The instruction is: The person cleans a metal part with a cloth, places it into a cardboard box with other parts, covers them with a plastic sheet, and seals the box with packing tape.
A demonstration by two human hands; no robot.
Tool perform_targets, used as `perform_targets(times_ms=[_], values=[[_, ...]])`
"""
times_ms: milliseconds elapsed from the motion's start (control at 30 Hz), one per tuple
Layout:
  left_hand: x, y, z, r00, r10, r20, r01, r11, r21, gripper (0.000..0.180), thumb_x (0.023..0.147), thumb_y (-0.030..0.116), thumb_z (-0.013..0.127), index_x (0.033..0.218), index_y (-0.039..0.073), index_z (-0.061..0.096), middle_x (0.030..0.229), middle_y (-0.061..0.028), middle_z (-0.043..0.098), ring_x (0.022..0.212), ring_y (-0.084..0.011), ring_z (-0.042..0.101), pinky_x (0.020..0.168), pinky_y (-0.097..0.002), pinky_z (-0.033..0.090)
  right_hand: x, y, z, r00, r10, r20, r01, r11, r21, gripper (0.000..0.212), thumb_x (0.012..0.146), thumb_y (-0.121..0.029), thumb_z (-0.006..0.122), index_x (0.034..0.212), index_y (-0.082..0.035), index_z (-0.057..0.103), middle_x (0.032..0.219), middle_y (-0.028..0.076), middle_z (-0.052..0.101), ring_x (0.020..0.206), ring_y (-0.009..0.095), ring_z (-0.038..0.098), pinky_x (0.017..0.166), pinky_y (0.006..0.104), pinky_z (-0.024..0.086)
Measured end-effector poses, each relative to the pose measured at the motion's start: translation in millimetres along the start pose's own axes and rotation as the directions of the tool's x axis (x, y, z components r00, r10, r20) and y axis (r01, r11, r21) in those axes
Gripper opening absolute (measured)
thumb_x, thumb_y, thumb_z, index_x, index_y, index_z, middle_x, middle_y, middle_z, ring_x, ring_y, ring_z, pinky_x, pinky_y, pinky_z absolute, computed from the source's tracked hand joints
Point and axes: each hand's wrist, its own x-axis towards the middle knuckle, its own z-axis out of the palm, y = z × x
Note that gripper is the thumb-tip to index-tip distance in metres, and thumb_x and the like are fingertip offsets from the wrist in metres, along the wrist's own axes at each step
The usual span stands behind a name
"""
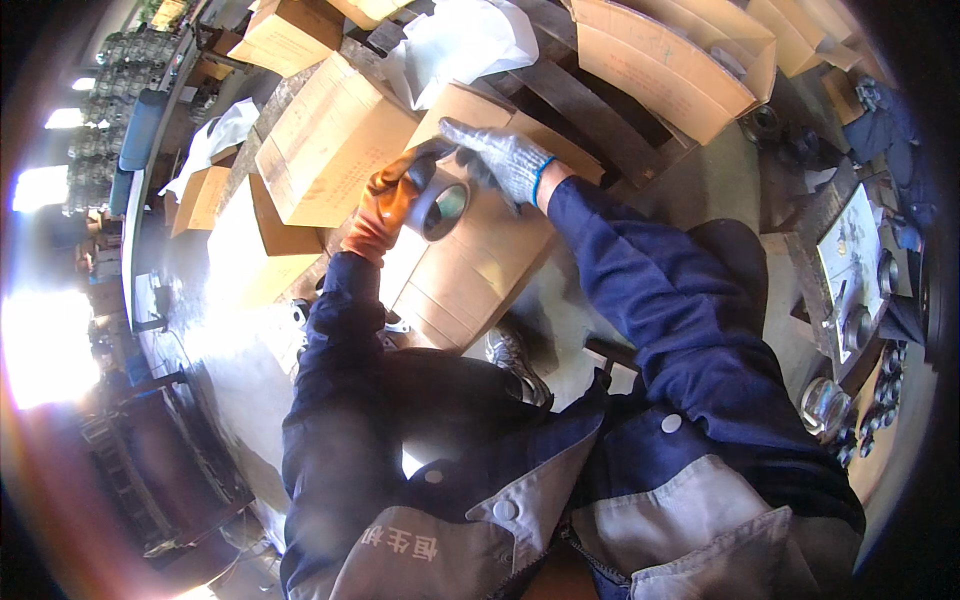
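My left hand (382,204), in an orange glove, is closed round a grey ring-shaped roll of tape (421,214). The roll's open end faces toward the lower right, and a greenish patch shows through it. My right hand (505,160), in a pale grey knit glove with a blue cuff, is just right of the roll. Its fingers stretch left past the roll's upper side; whether they touch it cannot be made out. Both hands are above a cardboard box (480,285) whose top shows creases.
Another carton (335,140) stands to the left, and an open carton (675,65) lies at the far right on dark wooden slats (590,110). White plastic sheeting (465,45) lies at the back. Metal parts (825,405) sit at the right. My shoe (515,362) is below the box.
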Motion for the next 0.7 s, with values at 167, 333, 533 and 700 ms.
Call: perform_targets(times_ms=[167,333,533,700], values=[[6.1,9.5,2.4,0.996,0.093,-0.015,-0.090,0.987,0.136,0.039,0.096,0.017,0.045,0.129,0.001,0.056,0.114,-0.0138,0.067,0.105,-0.0200,0.064,0.093,-0.0288,0.048,24.7,14.6,-6.4,0.959,-0.283,-0.013,0.282,0.950,0.136,0.025,0.092,-0.031,0.066,0.105,-0.010,0.074,0.088,-0.003,0.066,0.069,0.007,0.051,0.064,0.0235,0.044],[12.6,15.9,15.6,0.979,-0.198,0.041,0.199,0.902,-0.384,0.060,0.091,0.030,0.069,0.139,0.000,0.048,0.117,-0.0074,0.063,0.104,-0.0161,0.059,0.092,-0.0297,0.047,52.3,19.6,-6.4,0.853,-0.474,-0.219,0.460,0.880,-0.115,0.019,0.088,-0.022,0.071,0.098,-0.007,0.075,0.086,-0.001,0.070,0.074,0.007,0.058,0.065,0.0240,0.047],[6.0,16.1,12.0,0.979,-0.040,0.200,0.121,0.905,-0.408,0.079,0.085,0.023,0.076,0.148,0.004,0.033,0.121,-0.0103,0.059,0.108,-0.0171,0.058,0.094,-0.0293,0.046,52.8,23.0,-25.2,0.786,-0.445,-0.430,0.338,0.891,-0.304,0.023,0.083,-0.027,0.076,0.086,-0.005,0.072,0.075,0.003,0.070,0.065,0.011,0.060,0.062,0.0275,0.048],[3.1,18.3,19.9,0.985,-0.045,0.169,0.088,0.962,-0.258,0.078,0.079,0.010,0.080,0.144,0.005,0.037,0.116,-0.0108,0.062,0.105,-0.0182,0.061,0.091,-0.0319,0.049,50.3,13.5,-38.5,0.849,-0.322,-0.419,0.225,0.938,-0.263,0.022,0.084,-0.028,0.073,0.086,-0.006,0.073,0.074,0.004,0.070,0.065,0.015,0.061,0.061,0.0315,0.047]])
